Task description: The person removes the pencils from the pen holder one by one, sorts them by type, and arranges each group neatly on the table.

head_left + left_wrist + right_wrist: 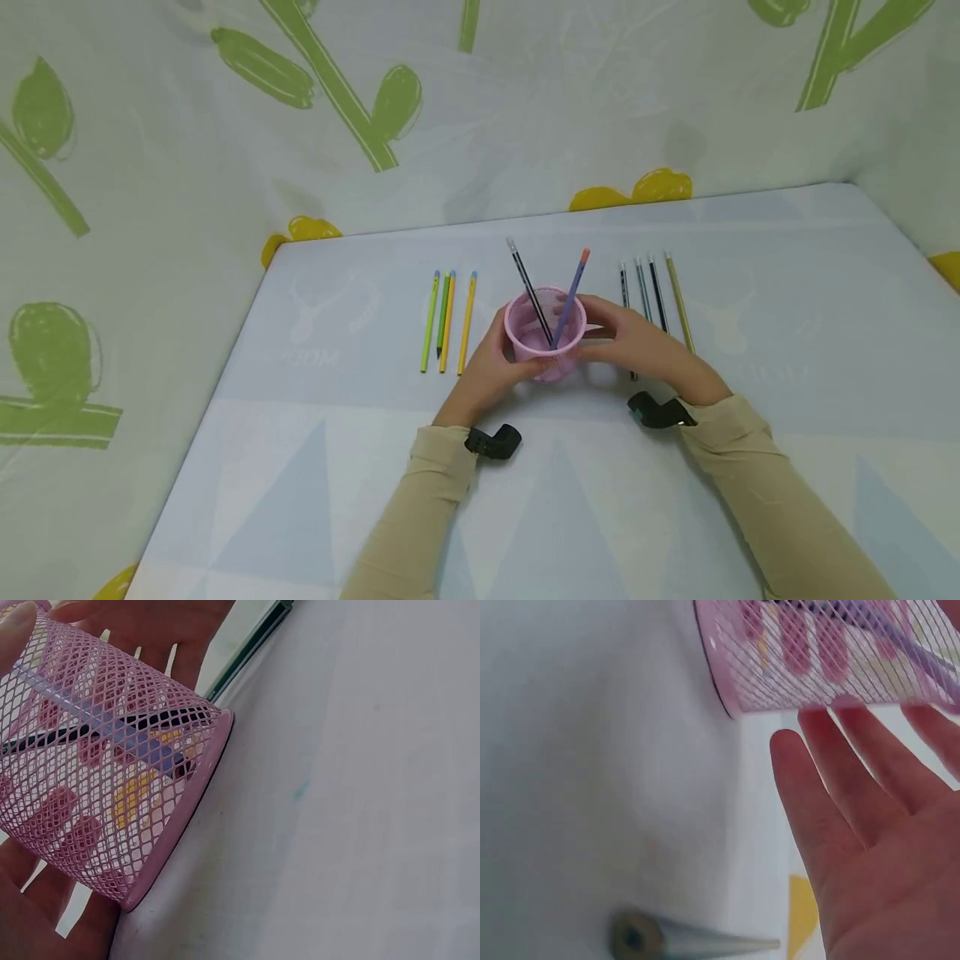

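A pink mesh pencil cup [550, 363] stands between both hands at the middle of the table. Inside it lean a black-and-white striped pencil [527, 284] and a purple pencil [573, 287] with an orange end. My left hand [489, 367] holds the cup's left side, thumb in front and fingers behind. From the right, my right hand [637, 340] holds the cup, with its thumb at the front. In the right wrist view, its fingertips touch the mesh wall [810, 656]. The left wrist view shows the cup's base rim [184, 814] close to the tabletop.
Several green and yellow pencils [447, 321] lie in a row left of the cup. Right of it lie several dark, teal and gold pencils [677, 296], partly hidden by the right hand. A patterned cloth wall [525, 125] rises behind the pale table [300, 467].
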`<state>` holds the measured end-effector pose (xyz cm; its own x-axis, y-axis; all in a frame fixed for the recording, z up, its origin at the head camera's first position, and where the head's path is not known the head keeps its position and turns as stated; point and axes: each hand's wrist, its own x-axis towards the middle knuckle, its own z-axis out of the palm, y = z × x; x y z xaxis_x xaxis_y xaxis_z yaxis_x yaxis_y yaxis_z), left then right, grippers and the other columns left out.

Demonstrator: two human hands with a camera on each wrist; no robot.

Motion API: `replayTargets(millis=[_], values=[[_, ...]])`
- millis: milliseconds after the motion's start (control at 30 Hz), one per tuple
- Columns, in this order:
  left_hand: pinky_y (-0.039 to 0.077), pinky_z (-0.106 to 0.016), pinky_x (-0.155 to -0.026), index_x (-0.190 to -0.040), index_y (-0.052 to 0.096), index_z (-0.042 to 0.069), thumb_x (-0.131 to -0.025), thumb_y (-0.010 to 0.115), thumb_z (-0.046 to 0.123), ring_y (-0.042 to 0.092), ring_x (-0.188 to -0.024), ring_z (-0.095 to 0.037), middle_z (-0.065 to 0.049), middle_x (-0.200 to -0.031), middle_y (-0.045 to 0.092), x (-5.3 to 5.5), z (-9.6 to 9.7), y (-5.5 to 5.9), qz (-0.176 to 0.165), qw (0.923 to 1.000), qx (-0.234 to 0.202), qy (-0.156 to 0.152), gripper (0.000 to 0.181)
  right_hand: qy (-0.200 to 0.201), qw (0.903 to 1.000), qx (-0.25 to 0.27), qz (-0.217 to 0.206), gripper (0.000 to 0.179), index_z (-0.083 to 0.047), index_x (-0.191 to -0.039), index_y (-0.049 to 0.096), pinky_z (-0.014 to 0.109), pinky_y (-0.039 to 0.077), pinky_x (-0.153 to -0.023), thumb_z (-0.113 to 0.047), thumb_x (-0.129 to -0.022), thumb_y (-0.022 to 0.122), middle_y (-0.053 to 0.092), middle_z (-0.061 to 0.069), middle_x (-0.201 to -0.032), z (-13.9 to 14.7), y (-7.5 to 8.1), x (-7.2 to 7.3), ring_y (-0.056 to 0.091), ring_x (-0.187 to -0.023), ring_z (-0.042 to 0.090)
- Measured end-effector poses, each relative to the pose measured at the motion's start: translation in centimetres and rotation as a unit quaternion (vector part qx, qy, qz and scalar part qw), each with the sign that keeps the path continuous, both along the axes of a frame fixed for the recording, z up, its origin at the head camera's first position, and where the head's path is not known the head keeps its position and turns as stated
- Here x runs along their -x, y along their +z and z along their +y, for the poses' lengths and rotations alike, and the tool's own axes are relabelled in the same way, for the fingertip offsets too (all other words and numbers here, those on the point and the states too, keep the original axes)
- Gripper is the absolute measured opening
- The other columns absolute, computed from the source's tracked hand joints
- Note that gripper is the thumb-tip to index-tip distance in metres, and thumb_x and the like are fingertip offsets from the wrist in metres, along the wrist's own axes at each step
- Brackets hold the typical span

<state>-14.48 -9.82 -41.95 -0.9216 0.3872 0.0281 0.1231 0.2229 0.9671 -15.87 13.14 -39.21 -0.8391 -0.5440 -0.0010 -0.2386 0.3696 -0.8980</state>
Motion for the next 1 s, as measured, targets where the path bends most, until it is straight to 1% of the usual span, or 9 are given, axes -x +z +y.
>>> replayTargets(millis=[100, 267, 333, 433, 567, 733, 867, 933, 1000], values=[[0.038, -0.036, -0.101, -0.139, 0.025, 0.04, -0.071, 0.077, 0.034, 0.038, -0.125, -0.01, 0.011, -0.137, 0.039, 0.0, 0.1, 0.0, 0.0, 1.0, 0.001, 0.004, 0.086, -0.01, 0.9999, 0.004, 0.012, 0.058, -0.017, -0.139, 0.038, 0.046, 0.037, -0.101, -0.026, -0.087, 0.063, 0.045, 0.003, -0.137, 0.6, 0.5, 0.0, 0.044, -0.125, 0.025], [0.039, -0.036, -0.101, -0.139, 0.024, 0.042, -0.07, 0.078, 0.034, 0.04, -0.124, -0.011, 0.011, -0.137, 0.04, 0.1, 0.0, -0.2, -0.006, 0.9997, 0.019, 0.013, 0.088, -0.073, 0.9965, 0.017, 0.038, 0.036, -0.014, -0.127, 0.051, 0.031, 0.047, -0.092, -0.025, -0.093, 0.053, 0.057, 0.003, -0.122, 1.3, 1.1, -0.3, 0.055, -0.111, 0.02], [0.039, -0.036, -0.101, -0.139, 0.024, 0.044, -0.07, 0.078, 0.035, 0.04, -0.123, -0.01, 0.012, -0.136, 0.04, 0.0, 0.0, -0.3, -0.009, 0.9995, 0.025, 0.015, 0.088, -0.097, 0.9933, 0.035, 0.052, 0.03, -0.011, -0.12, 0.056, 0.023, 0.048, -0.087, -0.025, -0.094, 0.053, 0.061, 0.004, -0.113, 1.2, 1.3, -0.4, 0.058, -0.103, 0.02], [0.039, -0.037, -0.1, -0.138, 0.023, 0.045, -0.069, 0.079, 0.035, 0.042, -0.122, -0.01, 0.011, -0.135, 0.042, 0.0, 0.0, -0.4, -0.004, 0.9995, 0.027, 0.013, 0.09, -0.127, 0.9864, 0.073, 0.075, 0.026, -0.006, -0.113, 0.059, 0.02, 0.049, -0.083, -0.022, -0.094, 0.053, 0.063, 0.005, -0.102, 0.9, 1.7, -0.7, 0.06, -0.095, 0.022], [0.038, -0.036, -0.099, -0.136, 0.022, 0.05, -0.067, 0.08, 0.038, 0.043, -0.12, -0.008, 0.013, -0.134, 0.042, 0.0, 0.2, -0.5, -0.006, 0.9988, 0.046, 0.013, 0.091, -0.161, 0.9771, 0.101, 0.096, 0.024, -0.006, -0.111, 0.06, 0.018, 0.048, -0.082, -0.021, -0.093, 0.053, 0.064, 0.003, -0.099, 0.3, 2.1, -1.2, 0.06, -0.092, 0.019], [0.035, -0.035, -0.102, -0.137, 0.02, 0.05, -0.068, 0.079, 0.038, 0.039, -0.123, -0.005, 0.016, -0.136, 0.04, -0.4, 0.3, 0.2, -0.022, 0.9972, 0.071, 0.006, 0.092, -0.149, 0.9751, 0.075, 0.146, 0.021, -0.013, -0.111, 0.062, 0.016, 0.047, -0.079, -0.02, -0.093, 0.054, 0.065, 0.0, -0.103, -0.5, 2.3, -1.6, 0.058, -0.094, 0.01], [0.034, -0.034, -0.104, -0.142, 0.02, 0.041, -0.071, 0.078, 0.028, 0.038, -0.126, -0.01, 0.011, -0.139, 0.038, -0.8, 0.5, 1.5, -0.024, 0.9972, 0.07, -0.003, 0.093, -0.119, 0.97, 0.027, 0.21, 0.025, -0.016, -0.116, 0.061, 0.018, 0.047, -0.075, -0.016, -0.092, 0.054, 0.065, -0.003, -0.108, -1.4, 2.5, -1.7, 0.057, -0.097, 0.004], [0.036, -0.034, -0.103, -0.143, 0.02, 0.035, -0.072, 0.078, 0.024, 0.039, -0.126, -0.013, 0.007, -0.141, 0.038, -1.1, 0.6, 2.1, -0.023, 0.9974, 0.068, -0.006, 0.092, -0.111, 0.9666, 0.0, 0.231, 0.029, -0.017, -0.121, 0.058, 0.022, 0.048, -0.071, -0.014, -0.092, 0.055, 0.065, -0.003, -0.111, -1.9, 2.7, -1.9, 0.058, -0.097, 0.005], [0.037, -0.033, -0.102, -0.144, 0.021, 0.032, -0.072, 0.077, 0.022, 0.04, -0.126, -0.016, 0.005, -0.141, 0.037, -1.2, 0.6, 2.4, -0.023, 0.9976, 0.065, -0.008, 0.092, -0.108, 0.963, -0.031, 0.245, 0.035, -0.016, -0.125, 0.055, 0.027, 0.05, -0.074, -0.014, -0.09, 0.057, 0.063, -0.002, -0.116, -2.4, 2.8, -2.2, 0.059, -0.1, 0.009]])
